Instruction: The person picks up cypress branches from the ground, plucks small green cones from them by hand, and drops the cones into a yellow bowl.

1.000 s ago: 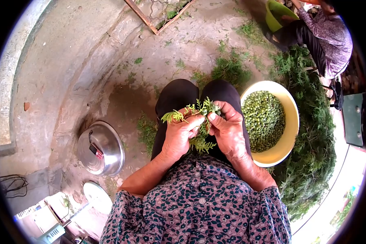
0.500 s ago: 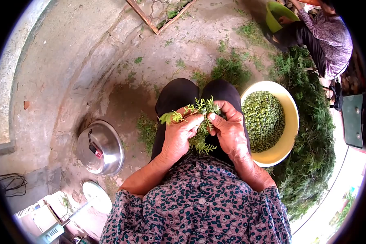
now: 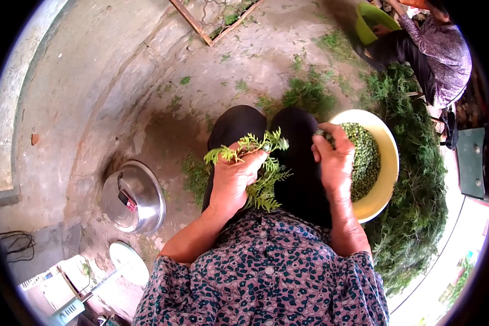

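My left hand (image 3: 232, 179) is closed around a leafy evergreen sprig (image 3: 261, 187), whose flat green fronds stick out over my lap. A small pale-green cone sits near the sprig's tip. My right hand (image 3: 337, 160) is at the left rim of a yellow tub (image 3: 388, 174), with curled fingers around small greenish cones (image 3: 320, 132), partly hidden by the thumb and fingers. Inside the tub lies a heap of small round green cones (image 3: 365, 155).
A pile of cut evergreen branches (image 3: 418, 217) lies right of the tub. An upturned metal basin (image 3: 141, 209) rests on the floor at left, near a white fan (image 3: 129, 261). At upper right, another person (image 3: 440, 54) sits by a green tub (image 3: 364, 33).
My right hand has left the sprig and moved right to the yellow tub's edge. My left hand keeps the sprig and has shifted slightly left.
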The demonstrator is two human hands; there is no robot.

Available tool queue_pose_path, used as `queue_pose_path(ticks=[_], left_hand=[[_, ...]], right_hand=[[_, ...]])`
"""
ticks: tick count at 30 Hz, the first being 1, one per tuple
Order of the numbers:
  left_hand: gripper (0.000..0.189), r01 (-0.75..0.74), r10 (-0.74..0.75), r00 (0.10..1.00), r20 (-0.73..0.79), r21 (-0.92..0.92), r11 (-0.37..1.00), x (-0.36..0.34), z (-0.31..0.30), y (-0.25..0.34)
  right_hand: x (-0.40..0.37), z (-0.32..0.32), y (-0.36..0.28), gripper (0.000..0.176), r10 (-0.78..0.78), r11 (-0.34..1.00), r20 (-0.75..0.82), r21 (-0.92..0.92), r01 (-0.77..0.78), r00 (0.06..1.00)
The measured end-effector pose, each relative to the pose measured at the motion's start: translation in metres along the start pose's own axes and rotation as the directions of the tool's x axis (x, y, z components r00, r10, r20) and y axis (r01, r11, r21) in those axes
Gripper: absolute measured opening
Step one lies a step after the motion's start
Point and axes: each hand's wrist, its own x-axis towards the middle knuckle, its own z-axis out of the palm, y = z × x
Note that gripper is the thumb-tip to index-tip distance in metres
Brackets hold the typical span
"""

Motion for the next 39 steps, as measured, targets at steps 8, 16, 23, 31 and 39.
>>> queue_pose_path(ticks=[8, 16, 23, 31, 39], left_hand=[[0.005, -0.003, 0.003, 1.000, 0.007, 0.000, 1.000, 0.007, -0.003, -0.005], [0.007, 0.023, -0.023, 1.000, -0.004, 0.083, 0.996, 0.005, 0.004, -0.008], [0.016, 0.036, -0.043, 0.996, 0.079, 0.100, 0.994, 0.005, 0.002, -0.009], [0.012, 0.028, -0.032, 0.999, 0.041, 0.087, 0.996, -0.002, 0.000, -0.002], [0.010, 0.076, -0.079, 0.988, 0.131, 0.025, 0.997, 0.004, -0.005, 0.000]], right_hand=[[-0.006, 0.005, 0.005, 0.016, 0.038, 0.482, 0.477, 0.761, -0.434, 0.878], [-0.018, 0.025, -0.003, 0.012, 0.053, 0.827, 0.352, 0.509, -0.238, 0.935], [-0.018, 0.031, -0.001, 0.010, 0.218, 0.789, 0.276, 0.514, -0.336, 0.936], [0.001, 0.017, -0.001, 0.009, 0.190, 0.793, 0.005, 0.589, -0.157, 0.982], [-0.004, 0.020, -0.003, 0.016, 0.211, 0.583, 0.487, 0.633, -0.509, 0.848]])
